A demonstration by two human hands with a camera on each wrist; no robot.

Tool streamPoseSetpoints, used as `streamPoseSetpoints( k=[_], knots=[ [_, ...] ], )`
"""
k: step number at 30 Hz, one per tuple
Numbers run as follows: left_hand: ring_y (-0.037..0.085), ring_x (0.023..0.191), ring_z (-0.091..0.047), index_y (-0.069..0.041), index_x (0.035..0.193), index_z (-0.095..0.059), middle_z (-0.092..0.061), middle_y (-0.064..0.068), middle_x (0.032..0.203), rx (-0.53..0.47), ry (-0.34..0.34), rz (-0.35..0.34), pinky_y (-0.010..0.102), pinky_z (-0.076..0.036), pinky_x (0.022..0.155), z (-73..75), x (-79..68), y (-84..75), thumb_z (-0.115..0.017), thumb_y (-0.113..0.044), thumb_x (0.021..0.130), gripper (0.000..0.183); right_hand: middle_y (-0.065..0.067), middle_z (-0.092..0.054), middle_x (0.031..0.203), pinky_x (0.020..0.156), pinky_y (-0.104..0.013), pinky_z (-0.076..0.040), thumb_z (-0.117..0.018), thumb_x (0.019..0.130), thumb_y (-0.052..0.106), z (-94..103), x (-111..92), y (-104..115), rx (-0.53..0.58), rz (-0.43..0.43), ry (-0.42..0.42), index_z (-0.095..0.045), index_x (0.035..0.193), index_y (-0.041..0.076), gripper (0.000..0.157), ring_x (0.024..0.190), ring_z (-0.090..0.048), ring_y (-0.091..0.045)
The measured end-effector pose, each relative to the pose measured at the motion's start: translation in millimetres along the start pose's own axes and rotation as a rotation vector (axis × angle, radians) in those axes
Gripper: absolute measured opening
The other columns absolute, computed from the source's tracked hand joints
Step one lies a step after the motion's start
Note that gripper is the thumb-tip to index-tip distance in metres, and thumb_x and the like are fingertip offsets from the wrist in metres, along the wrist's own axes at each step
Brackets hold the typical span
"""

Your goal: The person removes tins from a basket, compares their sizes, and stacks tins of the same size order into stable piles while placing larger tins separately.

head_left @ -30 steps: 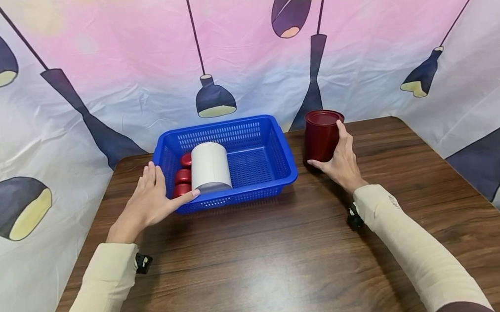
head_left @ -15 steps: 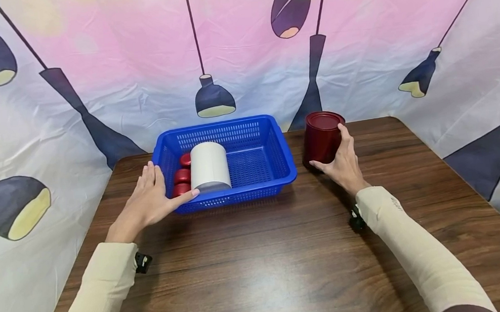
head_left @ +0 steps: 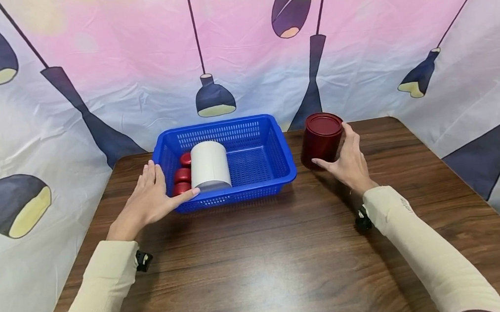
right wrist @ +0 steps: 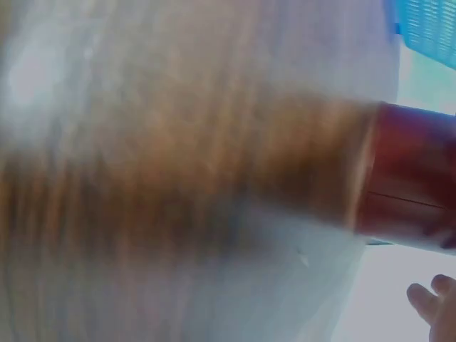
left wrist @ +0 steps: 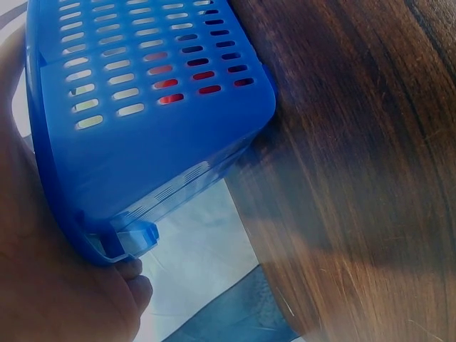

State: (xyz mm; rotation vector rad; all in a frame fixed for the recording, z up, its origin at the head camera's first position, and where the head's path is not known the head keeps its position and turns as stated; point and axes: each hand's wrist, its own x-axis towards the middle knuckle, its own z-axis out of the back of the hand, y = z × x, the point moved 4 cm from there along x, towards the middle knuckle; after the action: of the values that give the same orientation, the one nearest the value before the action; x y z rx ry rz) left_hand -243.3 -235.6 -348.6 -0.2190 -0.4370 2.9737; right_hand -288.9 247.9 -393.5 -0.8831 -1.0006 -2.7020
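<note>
A dark red canister (head_left: 320, 145) with a round lid faces up at the back right of the table. My right hand (head_left: 349, 159) grips it, thumb across its lower front and fingers on its right side. In the right wrist view the canister (right wrist: 410, 178) is partly cut off, with two fingertips (right wrist: 429, 296) below it. My left hand (head_left: 148, 194) lies along the left corner of a blue basket (head_left: 235, 193), its fingers straight on the side rim and thumb along the front rim. The left wrist view has the basket wall (left wrist: 142, 157) close to the palm.
Inside the basket, a white cylinder (head_left: 209, 164) lies beside several small red round things (head_left: 182, 175) at the left end. The wooden table (head_left: 250, 255) runs up to a cloth backdrop (head_left: 132, 37) printed with lamps, close behind the basket.
The canister has come slightly nearer, and its base has shifted left. My right hand and forearm have moved a little to the right. The left hand and basket stay put.
</note>
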Motion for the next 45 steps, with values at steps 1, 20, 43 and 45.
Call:
streamPoseSetpoints(
  k=[1,20,43,45],
  knots=[
    [0.05,0.148,0.016,0.013,0.154,0.006,0.019,0.031,0.161,-0.002,-0.002,0.001,0.067,-0.002,0.117,0.4,-0.2,-0.2,-0.047,-0.087,0.082,0.134,-0.025,-0.035,0.147,0.089,-0.07,-0.048,-0.094,0.07,0.038,3.1,1.4,1.0,-0.005,-0.011,0.005,-0.016,0.159,0.02,0.12,0.116,-0.054,-0.052],
    [0.051,0.149,0.014,0.013,0.155,0.006,0.019,0.031,0.161,0.005,-0.003,0.005,0.067,-0.003,0.117,2.6,1.1,1.4,-0.046,-0.088,0.081,0.135,-0.023,-0.059,0.123,0.089,-0.055,-0.044,-0.078,0.088,0.041,39.0,35.1,80.2,0.04,0.098,-0.021,-0.062,0.126,-0.001,0.059,0.113,-0.052,-0.039],
    [0.05,0.149,0.014,0.012,0.155,0.005,0.018,0.03,0.162,-0.005,0.001,0.003,0.066,-0.003,0.118,1.3,0.6,-1.1,-0.045,-0.089,0.081,0.135,-0.015,-0.072,0.11,0.078,-0.04,-0.062,-0.071,0.096,0.033,-46.8,36.2,177.3,0.466,-0.16,0.626,-0.061,0.129,0.005,0.044,0.09,-0.071,-0.026],
    [0.049,0.149,0.015,0.012,0.155,0.005,0.018,0.03,0.162,-0.003,0.002,0.002,0.066,-0.003,0.118,0.9,0.9,-0.9,-0.045,-0.089,0.081,0.135,-0.017,-0.07,0.116,0.083,-0.042,-0.061,-0.072,0.096,0.036,-57.1,33.3,182.9,0.496,-0.237,0.693,-0.057,0.136,0.006,0.052,0.095,-0.071,-0.026]
  ],
)
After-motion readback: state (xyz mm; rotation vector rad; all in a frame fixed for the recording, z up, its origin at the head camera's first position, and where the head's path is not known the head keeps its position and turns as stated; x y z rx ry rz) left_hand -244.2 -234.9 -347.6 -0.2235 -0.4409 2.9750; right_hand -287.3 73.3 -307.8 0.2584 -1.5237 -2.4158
